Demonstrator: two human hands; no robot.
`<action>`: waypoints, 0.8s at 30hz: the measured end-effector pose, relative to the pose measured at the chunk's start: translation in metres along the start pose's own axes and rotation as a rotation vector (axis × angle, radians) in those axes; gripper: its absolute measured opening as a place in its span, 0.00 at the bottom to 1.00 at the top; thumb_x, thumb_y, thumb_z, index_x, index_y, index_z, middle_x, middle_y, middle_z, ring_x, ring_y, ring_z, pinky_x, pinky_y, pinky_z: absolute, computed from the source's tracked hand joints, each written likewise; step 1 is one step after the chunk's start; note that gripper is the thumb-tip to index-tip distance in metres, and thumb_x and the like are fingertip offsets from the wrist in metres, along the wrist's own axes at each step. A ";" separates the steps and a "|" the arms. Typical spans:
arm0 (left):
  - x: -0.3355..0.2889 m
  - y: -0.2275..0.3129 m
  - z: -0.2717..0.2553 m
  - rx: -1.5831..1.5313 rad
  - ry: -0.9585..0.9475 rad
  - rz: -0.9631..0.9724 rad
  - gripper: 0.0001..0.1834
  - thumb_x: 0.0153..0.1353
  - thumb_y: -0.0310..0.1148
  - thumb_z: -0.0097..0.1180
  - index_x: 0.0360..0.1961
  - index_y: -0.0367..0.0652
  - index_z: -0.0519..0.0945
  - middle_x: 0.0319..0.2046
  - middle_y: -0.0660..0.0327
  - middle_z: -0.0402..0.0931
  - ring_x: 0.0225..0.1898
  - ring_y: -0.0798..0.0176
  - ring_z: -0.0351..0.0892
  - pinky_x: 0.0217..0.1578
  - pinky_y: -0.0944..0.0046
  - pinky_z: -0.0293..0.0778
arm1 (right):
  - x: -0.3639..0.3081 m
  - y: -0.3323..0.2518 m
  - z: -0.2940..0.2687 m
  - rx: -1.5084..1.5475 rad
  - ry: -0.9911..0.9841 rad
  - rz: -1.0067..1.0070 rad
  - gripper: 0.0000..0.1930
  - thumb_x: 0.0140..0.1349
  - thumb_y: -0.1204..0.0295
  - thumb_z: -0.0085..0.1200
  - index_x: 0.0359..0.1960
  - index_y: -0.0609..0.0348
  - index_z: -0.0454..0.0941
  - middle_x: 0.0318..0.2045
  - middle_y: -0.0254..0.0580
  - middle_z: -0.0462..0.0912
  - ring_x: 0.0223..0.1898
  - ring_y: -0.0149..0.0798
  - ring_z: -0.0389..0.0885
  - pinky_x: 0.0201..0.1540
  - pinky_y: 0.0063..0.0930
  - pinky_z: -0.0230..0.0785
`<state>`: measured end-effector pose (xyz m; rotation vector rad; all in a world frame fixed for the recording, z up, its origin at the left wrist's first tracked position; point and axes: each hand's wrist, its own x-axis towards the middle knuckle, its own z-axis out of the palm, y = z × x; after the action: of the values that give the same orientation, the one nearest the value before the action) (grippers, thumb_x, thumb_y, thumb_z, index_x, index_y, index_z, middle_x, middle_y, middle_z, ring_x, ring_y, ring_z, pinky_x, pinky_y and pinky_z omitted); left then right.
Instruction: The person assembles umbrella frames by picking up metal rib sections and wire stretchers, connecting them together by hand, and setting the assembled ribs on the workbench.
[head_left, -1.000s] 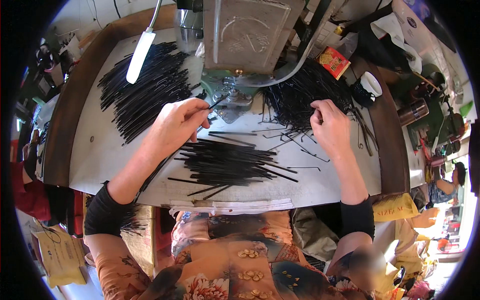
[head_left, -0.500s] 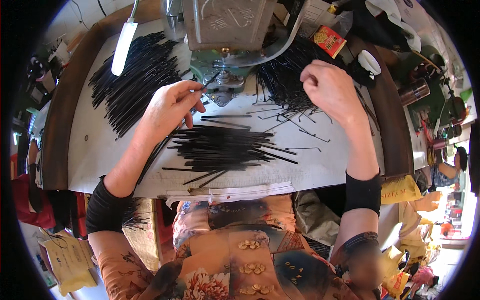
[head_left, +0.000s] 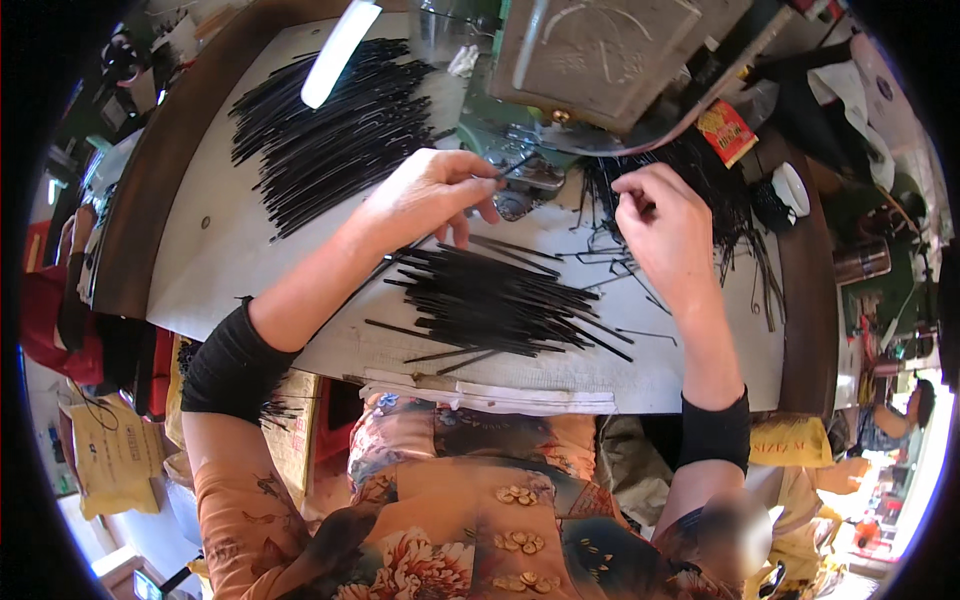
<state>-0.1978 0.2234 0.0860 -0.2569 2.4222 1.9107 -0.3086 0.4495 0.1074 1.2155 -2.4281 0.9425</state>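
My left hand (head_left: 440, 195) pinches a thin black rod (head_left: 520, 163) between thumb and fingertips. The rod slants up to the right, its far end at the metal head of a green machine (head_left: 490, 120); I cannot tell whether it touches. Over the far right of the table, my right hand (head_left: 668, 225) has its fingers curled in. Whatever it may hold is hidden. A pile of thin black rods with bent ends (head_left: 640, 175) lies behind and around it. Straight black rods (head_left: 490, 295) form a bundle in front of the machine, just nearer than my left hand.
A larger stack of black rods (head_left: 330, 130) covers the table's far left, under a bright lamp (head_left: 340, 55). Beyond the bent rods lie a red packet (head_left: 726, 133) and a white cup (head_left: 790, 188). Raised brown edges (head_left: 805, 300) border the white table (head_left: 215, 270).
The whole view has turned and shifted, moving the table and machine right in the picture. My left hand keeps its rod at the machine. My right hand has come nearer, lower over the bent rods.
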 end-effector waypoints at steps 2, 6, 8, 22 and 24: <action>0.000 0.001 -0.001 -0.004 -0.022 0.014 0.18 0.61 0.35 0.48 0.46 0.31 0.73 0.29 0.58 0.80 0.18 0.71 0.77 0.15 0.76 0.69 | -0.003 -0.004 0.003 0.024 0.052 -0.113 0.05 0.48 0.80 0.53 0.29 0.60 0.76 0.27 0.40 0.77 0.21 0.37 0.77 0.25 0.26 0.70; 0.001 -0.003 0.000 -0.085 -0.016 0.011 0.15 0.63 0.36 0.49 0.44 0.35 0.75 0.28 0.60 0.79 0.17 0.74 0.76 0.14 0.79 0.66 | -0.007 -0.013 0.017 0.173 0.056 -0.111 0.09 0.47 0.83 0.54 0.32 0.60 0.76 0.26 0.37 0.76 0.23 0.32 0.77 0.27 0.21 0.72; 0.002 -0.004 0.000 -0.092 -0.022 0.008 0.15 0.63 0.36 0.49 0.44 0.35 0.75 0.28 0.60 0.79 0.17 0.74 0.76 0.14 0.79 0.66 | -0.009 -0.012 0.019 0.231 0.087 -0.068 0.09 0.48 0.84 0.54 0.33 0.61 0.76 0.27 0.37 0.76 0.24 0.30 0.77 0.27 0.20 0.72; -0.047 0.003 -0.049 0.012 0.168 0.019 0.13 0.62 0.34 0.48 0.42 0.36 0.76 0.27 0.60 0.79 0.22 0.73 0.76 0.18 0.78 0.67 | -0.016 0.003 0.029 0.548 0.092 0.218 0.12 0.50 0.84 0.53 0.38 0.61 0.77 0.28 0.34 0.77 0.29 0.24 0.75 0.32 0.18 0.70; -0.065 -0.004 -0.059 0.102 0.268 -0.020 0.13 0.62 0.33 0.48 0.43 0.36 0.76 0.27 0.61 0.79 0.25 0.73 0.77 0.22 0.76 0.69 | -0.017 0.002 0.031 0.507 0.058 0.188 0.12 0.51 0.84 0.53 0.38 0.61 0.76 0.28 0.34 0.77 0.29 0.24 0.75 0.32 0.18 0.71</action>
<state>-0.1290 0.1726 0.1055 -0.5635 2.6592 1.8427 -0.2978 0.4409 0.0748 1.0882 -2.3623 1.7000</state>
